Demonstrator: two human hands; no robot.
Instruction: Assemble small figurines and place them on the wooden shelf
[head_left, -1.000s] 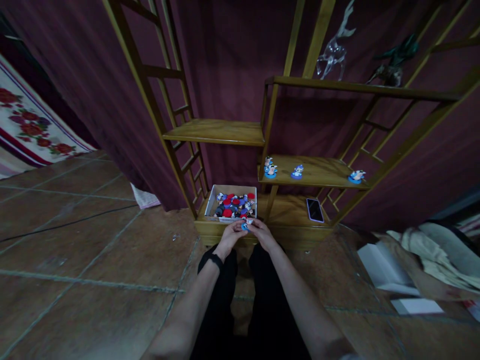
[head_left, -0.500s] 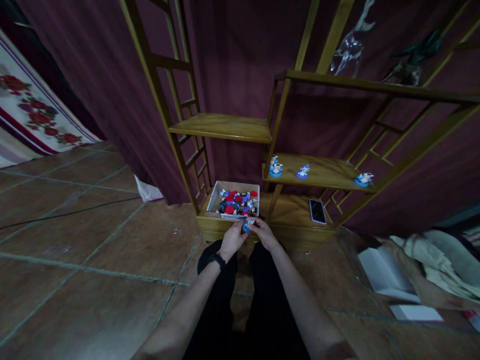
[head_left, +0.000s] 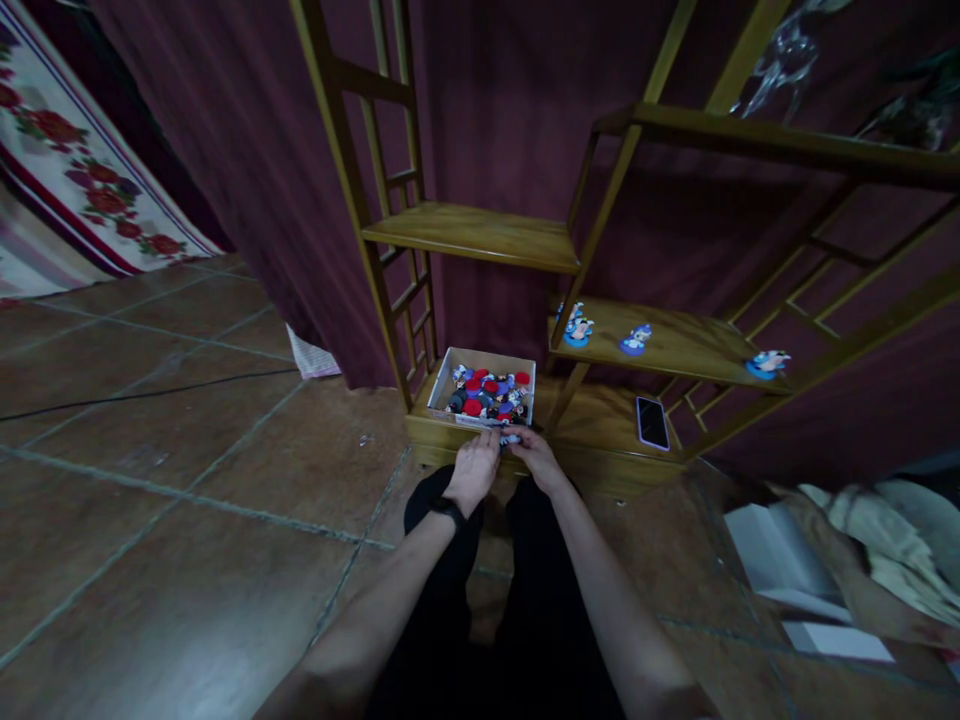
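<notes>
Figurine (head_left: 510,438) pinched between left hand (head_left: 475,466), right hand (head_left: 537,460), box (head_left: 441,388) just beyond

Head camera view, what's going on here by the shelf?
A person is down on the tiled floor before a wooden shelf unit. Their left hand and right hand together pinch a small figure just in front of a white box of red and blue pieces on the bottom shelf. Three similar figures stand on the shelf above, and a phone lies right of the box.
</notes>
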